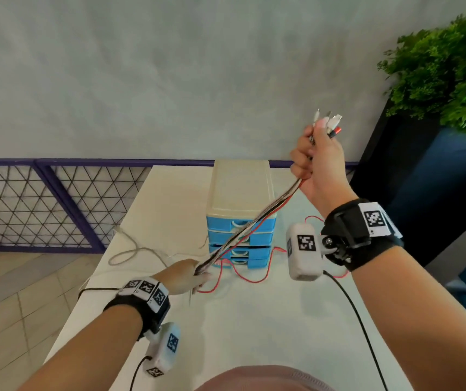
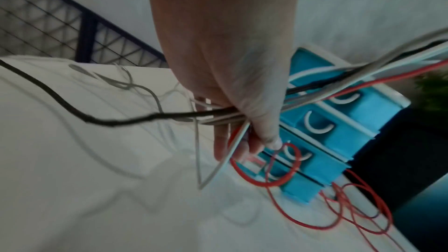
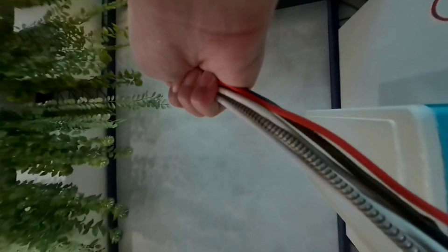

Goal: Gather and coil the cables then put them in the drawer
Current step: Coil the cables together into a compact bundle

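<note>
The right hand (image 1: 320, 162) is up high, its fingers wrapped tight around a bunch of red, white, black and silver cables (image 1: 257, 221). The metal plug ends (image 1: 329, 122) stick out above the fist. The bunch runs down in a straight line to the left hand (image 1: 186, 275), low over the white table (image 1: 254, 320). That hand's fingers (image 2: 264, 131) are curled around the bunch too. Loose ends of a thin red cable (image 1: 251, 273) and a grey cable (image 1: 133, 251) lie on the table. Behind them stands a small blue plastic drawer box with a cream top (image 1: 240, 193). Its 4 drawers look closed.
</note>
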`<act>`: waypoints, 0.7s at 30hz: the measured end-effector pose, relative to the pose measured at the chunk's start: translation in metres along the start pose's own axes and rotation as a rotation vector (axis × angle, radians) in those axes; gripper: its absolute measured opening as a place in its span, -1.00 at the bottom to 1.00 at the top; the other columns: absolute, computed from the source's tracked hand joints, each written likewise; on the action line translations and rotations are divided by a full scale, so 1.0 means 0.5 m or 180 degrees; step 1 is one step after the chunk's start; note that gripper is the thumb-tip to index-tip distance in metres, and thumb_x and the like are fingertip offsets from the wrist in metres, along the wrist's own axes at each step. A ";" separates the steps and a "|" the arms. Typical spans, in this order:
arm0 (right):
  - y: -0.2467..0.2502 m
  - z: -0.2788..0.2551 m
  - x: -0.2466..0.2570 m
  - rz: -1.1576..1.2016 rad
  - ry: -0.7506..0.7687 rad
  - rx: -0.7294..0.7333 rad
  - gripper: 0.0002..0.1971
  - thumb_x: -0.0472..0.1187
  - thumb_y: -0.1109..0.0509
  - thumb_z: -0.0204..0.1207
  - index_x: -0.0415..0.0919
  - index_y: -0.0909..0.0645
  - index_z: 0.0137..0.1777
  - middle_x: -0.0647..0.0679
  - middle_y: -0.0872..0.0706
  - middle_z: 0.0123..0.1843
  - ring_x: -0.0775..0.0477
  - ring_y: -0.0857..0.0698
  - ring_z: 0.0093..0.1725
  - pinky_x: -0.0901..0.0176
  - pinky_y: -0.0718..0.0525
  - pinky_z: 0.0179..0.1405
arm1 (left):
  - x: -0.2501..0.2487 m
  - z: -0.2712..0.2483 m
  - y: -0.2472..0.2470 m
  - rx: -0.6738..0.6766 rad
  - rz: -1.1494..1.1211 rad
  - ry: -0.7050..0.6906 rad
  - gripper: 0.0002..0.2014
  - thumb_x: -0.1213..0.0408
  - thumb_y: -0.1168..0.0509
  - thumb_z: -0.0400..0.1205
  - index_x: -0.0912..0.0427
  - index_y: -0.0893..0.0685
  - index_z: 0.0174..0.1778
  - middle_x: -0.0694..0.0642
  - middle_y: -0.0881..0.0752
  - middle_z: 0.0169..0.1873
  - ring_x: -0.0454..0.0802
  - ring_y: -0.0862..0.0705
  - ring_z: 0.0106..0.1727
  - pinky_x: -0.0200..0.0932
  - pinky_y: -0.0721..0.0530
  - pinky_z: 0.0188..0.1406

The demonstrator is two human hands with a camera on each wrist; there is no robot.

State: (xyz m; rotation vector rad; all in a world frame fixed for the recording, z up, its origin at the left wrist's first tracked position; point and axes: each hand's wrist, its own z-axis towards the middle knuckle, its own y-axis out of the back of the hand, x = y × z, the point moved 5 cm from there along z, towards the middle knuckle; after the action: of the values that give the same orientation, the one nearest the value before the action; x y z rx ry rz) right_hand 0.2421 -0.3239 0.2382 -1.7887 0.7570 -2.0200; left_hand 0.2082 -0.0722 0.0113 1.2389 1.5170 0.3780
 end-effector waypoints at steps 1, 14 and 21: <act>0.000 -0.001 0.000 -0.0057 -0.0064 0.0045 -0.63 0.10 -0.08 0.73 -0.06 -0.41 -0.26 0.13 -0.25 -0.58 0.18 -0.14 -0.67 0.38 -0.03 -0.75 | 0.016 -0.004 0.002 0.0035 0.0102 0.0107 -0.56 -0.07 -0.23 0.62 0.06 -0.60 -0.54 0.00 -0.62 -0.58 -0.11 -0.59 -0.48 -0.22 -0.51 -0.30; 0.038 -0.058 -0.150 -0.2208 -0.1841 0.1219 -0.70 0.04 -0.11 0.74 -0.16 -0.45 -0.09 0.09 -0.26 -0.51 0.20 -0.19 -0.64 0.43 -0.15 -0.78 | 0.067 -0.042 0.304 -0.1365 0.2355 0.1230 -0.70 0.11 -0.16 0.61 0.05 -0.56 -0.44 -0.05 -0.62 -0.52 -0.06 -0.62 -0.36 0.19 -0.28 0.43; 0.005 -0.035 -0.130 -0.2150 -0.1509 0.1149 -0.69 0.06 -0.11 0.73 -0.12 -0.43 -0.15 0.11 -0.29 -0.53 0.19 -0.20 -0.64 0.41 -0.16 -0.77 | 0.052 -0.017 0.276 -0.0751 0.2412 0.0939 -0.77 -0.08 -0.25 0.56 -0.01 -0.54 -0.29 -0.16 -0.65 -0.31 -0.07 -0.63 -0.14 0.32 -0.03 0.50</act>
State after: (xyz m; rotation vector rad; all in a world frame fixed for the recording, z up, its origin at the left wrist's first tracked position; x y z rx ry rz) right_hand 0.2347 -0.2857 0.1834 -2.3381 -0.3813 -1.7745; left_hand 0.2723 0.0084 0.1069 1.5795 1.1363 1.2432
